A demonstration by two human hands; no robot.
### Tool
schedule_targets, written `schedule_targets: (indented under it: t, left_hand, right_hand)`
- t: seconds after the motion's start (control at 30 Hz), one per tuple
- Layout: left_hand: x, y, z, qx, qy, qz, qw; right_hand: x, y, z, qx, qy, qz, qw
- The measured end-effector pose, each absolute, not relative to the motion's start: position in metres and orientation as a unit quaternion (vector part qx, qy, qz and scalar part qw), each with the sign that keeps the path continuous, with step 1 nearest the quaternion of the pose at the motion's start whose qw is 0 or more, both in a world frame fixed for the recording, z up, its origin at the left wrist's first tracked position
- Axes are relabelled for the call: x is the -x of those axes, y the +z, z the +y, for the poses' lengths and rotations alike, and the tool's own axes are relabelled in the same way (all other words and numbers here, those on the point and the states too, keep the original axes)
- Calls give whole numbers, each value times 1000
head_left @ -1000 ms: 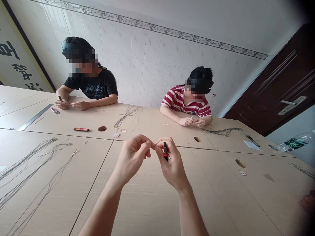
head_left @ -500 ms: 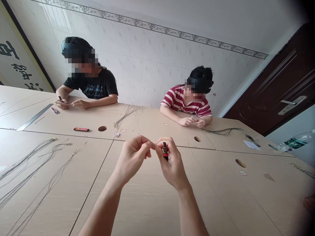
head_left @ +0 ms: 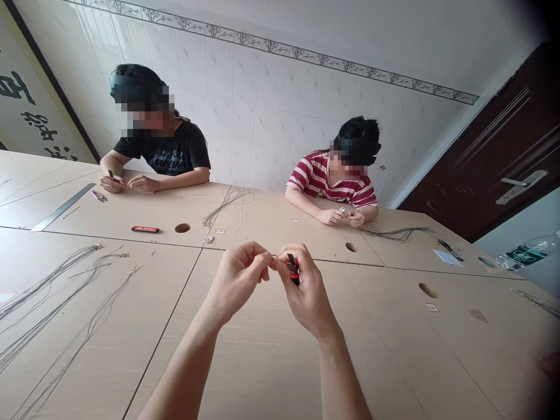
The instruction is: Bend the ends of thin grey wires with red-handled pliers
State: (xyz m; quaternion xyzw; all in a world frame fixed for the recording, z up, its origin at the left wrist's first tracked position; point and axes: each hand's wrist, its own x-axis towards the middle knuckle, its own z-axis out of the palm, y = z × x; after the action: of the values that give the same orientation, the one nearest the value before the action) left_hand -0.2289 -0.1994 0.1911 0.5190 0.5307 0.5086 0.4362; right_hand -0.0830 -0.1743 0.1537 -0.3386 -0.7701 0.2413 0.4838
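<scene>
Over the middle of the table, my left hand (head_left: 242,280) is closed in a pinch on a tiny gold-coloured piece (head_left: 274,258), too small to make out clearly. Its other end meets the thumb and fingertips of my right hand (head_left: 306,291), which touches it from the opposite side. That right hand is also wrapped round a small red-and-black tool (head_left: 293,269); its kind cannot be told because the fingers hide much of it. Both hands are raised above the tabletop (head_left: 262,361), fingertips nearly touching.
Bundles of thin dark cords (head_left: 56,274) with metal ends lie at left. Across the table sit a person in black (head_left: 175,149) and a person in stripes (head_left: 328,175), hands busy. A steel ruler (head_left: 63,207), round table holes (head_left: 182,228) and a bottle (head_left: 529,252) are also there.
The red-and-black tool has tilted slightly in my right hand. Both hands otherwise keep nearly the same place and pinch.
</scene>
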Motion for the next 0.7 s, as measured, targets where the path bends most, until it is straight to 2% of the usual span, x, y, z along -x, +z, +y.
schedule_targets:
  t: [0.7]
  left_hand:
    - [229, 188, -198, -515, 498, 543, 438]
  right_hand:
    - [82, 158, -178, 346, 276, -766, 466]
